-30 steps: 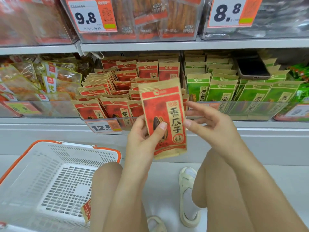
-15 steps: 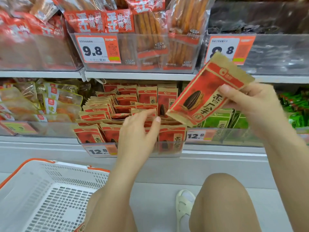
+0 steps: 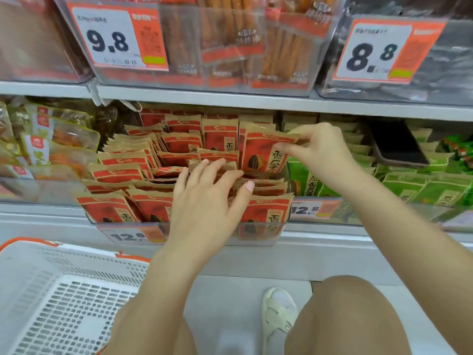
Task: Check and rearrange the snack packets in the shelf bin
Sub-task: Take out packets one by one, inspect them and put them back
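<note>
left hand (image 3: 204, 198): fingers straight and spread, palm down, pressing on the red packets in the bin's front-middle; holds nothing
right hand (image 3: 321, 147): thumb and fingers pinching the top right corner of one red packet (image 3: 261, 155), held upright at the bin's back right
held packet: just past the left fingertips, bottom edge seems tucked among the others, hard to tell how deep
shelf bin (image 3: 258, 237): clear plastic, under both hands, front wall below the left wrist; full of red packets (image 3: 122, 172), upright rows left of the left hand, some lying flat under it
price tag (image 3: 128, 235): 12.8, on the bin front, left of the left wrist
green packets (image 3: 419, 185): next bin, under and right of the right forearm
phone (image 3: 396, 143): dark, lying on the green packets, right of the right hand
basket (image 3: 61, 298): white, orange rim, on the floor below-left of the left forearm
</note>
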A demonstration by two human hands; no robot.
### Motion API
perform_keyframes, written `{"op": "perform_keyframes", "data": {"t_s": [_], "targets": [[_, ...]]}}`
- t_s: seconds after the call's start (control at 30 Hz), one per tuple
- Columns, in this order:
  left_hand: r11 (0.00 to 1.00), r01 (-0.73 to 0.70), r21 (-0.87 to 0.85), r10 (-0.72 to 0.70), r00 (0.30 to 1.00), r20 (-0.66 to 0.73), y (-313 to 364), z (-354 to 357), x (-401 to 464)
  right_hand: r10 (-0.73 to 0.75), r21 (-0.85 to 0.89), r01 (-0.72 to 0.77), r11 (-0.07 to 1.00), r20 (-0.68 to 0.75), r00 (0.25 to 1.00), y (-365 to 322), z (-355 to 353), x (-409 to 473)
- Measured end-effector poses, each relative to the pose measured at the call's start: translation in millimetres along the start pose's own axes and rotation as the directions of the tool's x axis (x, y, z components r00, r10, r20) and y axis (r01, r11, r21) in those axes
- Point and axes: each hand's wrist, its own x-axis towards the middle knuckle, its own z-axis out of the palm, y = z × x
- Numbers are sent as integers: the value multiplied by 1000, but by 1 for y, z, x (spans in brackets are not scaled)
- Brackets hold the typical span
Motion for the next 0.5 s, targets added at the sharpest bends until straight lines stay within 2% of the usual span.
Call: {"op": "perform_keyframes", "data": {"t_s": [0.1,0.2,0.37,0.5], "targets": [[1000,3,1,-3,1000,10,-1,1,1,-21,-239,26,971,26,999,7,18,12],[1000,-5,-8,5,1000,-1,-1,1,0,9,-393,11,919,48,999,13,28,23],[1000,-7,-6,7,1000,-4,-3,3,-2,55,-489,-37,871,22,998,16,36,44],[1000,5,-16,-5,1000,1,-2,2,-2,146,-488,-123,864,10,989,20,43,60]]}}
